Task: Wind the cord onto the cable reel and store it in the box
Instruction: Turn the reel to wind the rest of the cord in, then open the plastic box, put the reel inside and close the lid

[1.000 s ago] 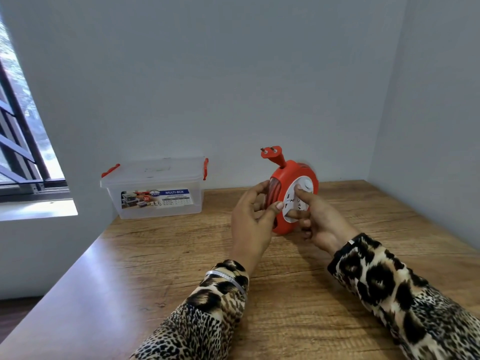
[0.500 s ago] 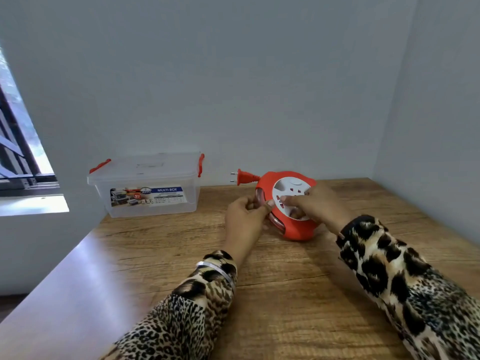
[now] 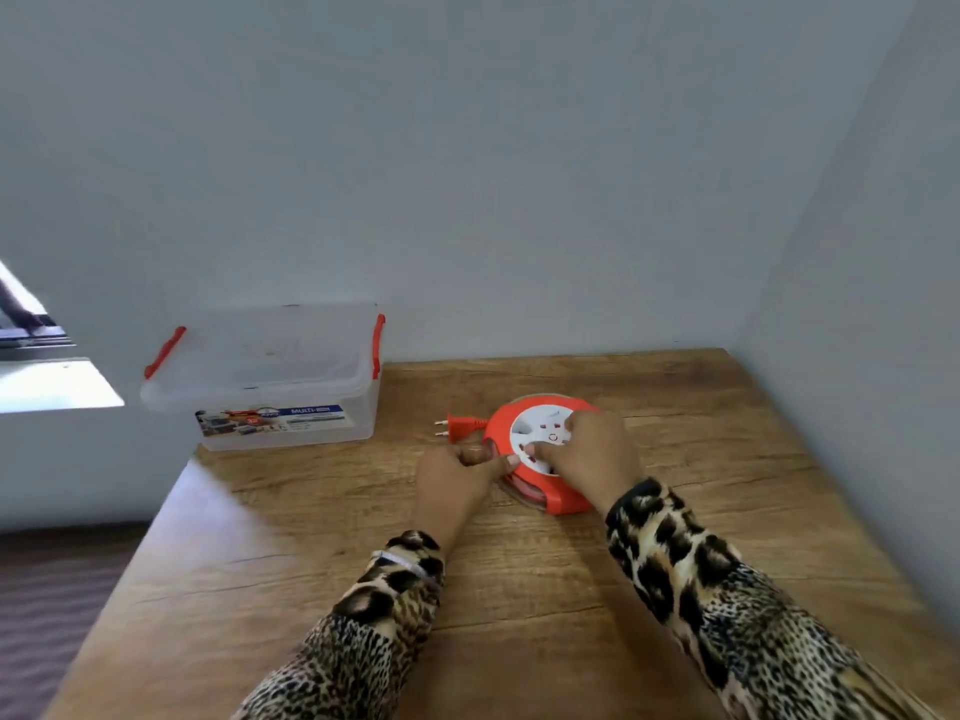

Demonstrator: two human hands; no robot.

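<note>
An orange cable reel [image 3: 563,498] with a white socket face lies flat on the wooden table [image 3: 519,589]. Its orange plug [image 3: 460,426] sticks out to the left, prongs pointing left, with the cord wound inside. My right hand [image 3: 587,459] rests on top of the white face, fingers curled over it. My left hand [image 3: 460,472] grips the reel's left rim with thumb and fingers. A clear plastic box [image 3: 270,376] with orange latches stands at the back left against the wall, its lid on.
Grey walls close the table at the back and on the right. The table's left edge [image 3: 156,522] drops to a dark floor. A window sill [image 3: 57,387] juts out at the far left.
The reel went from upright in both hands down to lying flat on the table. The plug, which pointed up, now points left. Both hands stayed on the reel.
</note>
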